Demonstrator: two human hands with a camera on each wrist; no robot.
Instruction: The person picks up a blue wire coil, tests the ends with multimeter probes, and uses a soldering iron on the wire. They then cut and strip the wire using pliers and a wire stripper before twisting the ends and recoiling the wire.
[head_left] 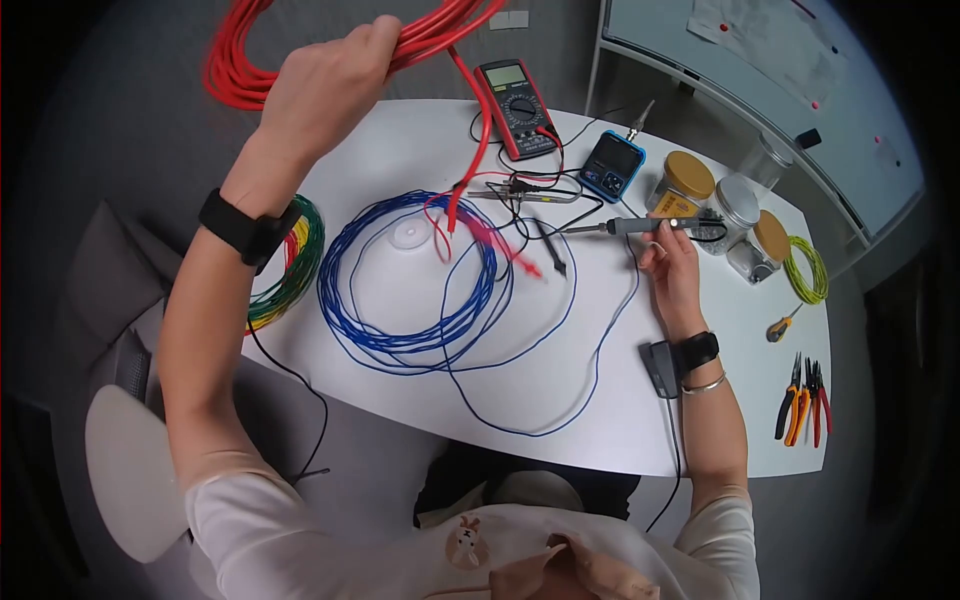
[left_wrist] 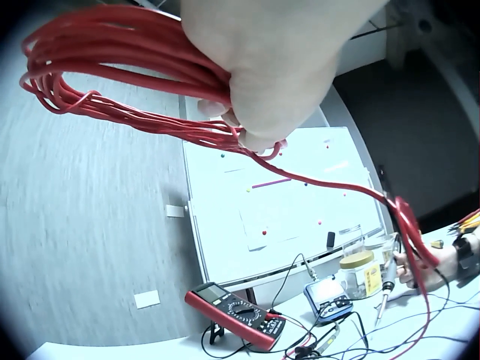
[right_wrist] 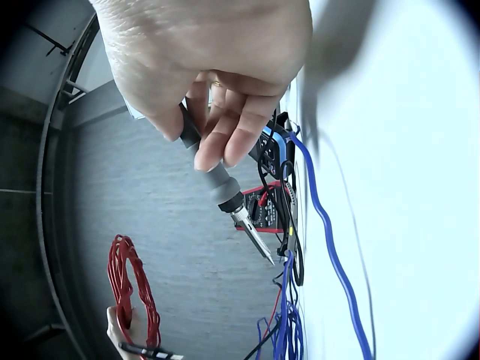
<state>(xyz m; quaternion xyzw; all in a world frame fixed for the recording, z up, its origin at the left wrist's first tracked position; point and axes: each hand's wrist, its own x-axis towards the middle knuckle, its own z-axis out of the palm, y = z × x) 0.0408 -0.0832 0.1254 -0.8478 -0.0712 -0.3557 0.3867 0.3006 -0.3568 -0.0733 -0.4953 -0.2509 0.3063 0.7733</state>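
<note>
High at the upper left of the head view, my left hand grips a thick coil of red wire. One length of the red wire hangs from the coil down over the table, past a blurred red test probe. At the right, my right hand holds a grey soldering iron by its handle, with the metal tip pointing left. A loose coil of blue wire lies on the table between the hands. Next to it is a black test probe.
A red multimeter, a blue handheld meter and lidded jars line the far side of the white table. Pliers, a small screwdriver and yellow-green wire lie right. Multicoloured wire sits left.
</note>
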